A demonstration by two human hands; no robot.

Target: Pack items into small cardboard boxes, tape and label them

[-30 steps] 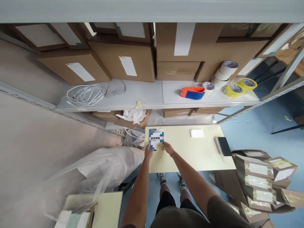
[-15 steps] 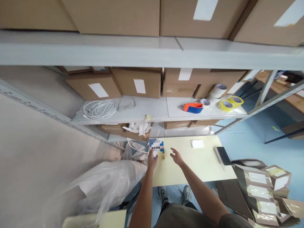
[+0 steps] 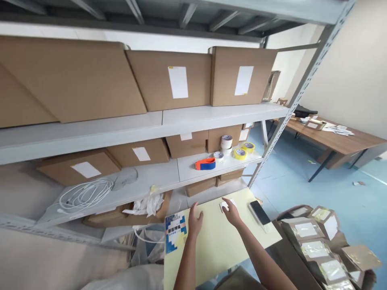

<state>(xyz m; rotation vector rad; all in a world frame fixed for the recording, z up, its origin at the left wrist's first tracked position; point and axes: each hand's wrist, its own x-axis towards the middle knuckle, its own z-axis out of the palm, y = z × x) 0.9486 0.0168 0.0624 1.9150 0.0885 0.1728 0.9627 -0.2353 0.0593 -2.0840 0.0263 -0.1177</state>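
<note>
A blue, white and yellow book (image 3: 175, 233) lies flat at the left end of the pale yellow table (image 3: 217, 237). Just right of it, my left hand (image 3: 195, 220) hovers with fingers apart and nothing in it. My right hand (image 3: 232, 212) is over the far side of the table, fingers spread, beside a small white card or paper pad (image 3: 224, 206) that it partly covers. Whether the fingertips touch the pad I cannot tell. A black phone-like slab on a white base (image 3: 260, 212) rests near the table's right end.
Behind the table stands a metal shelf (image 3: 157, 177) with cardboard boxes (image 3: 193, 80), a coiled white cable (image 3: 87, 195), an orange-and-blue tape dispenser (image 3: 205, 164) and tape rolls (image 3: 240, 154). Flattened cartons (image 3: 314, 245) pile up on the floor at right. A wooden desk (image 3: 347, 139) stands farther off.
The view has swung up and to the right. My left hand has come off the book, which stays on the table. My right hand has moved over to the white pad.
</note>
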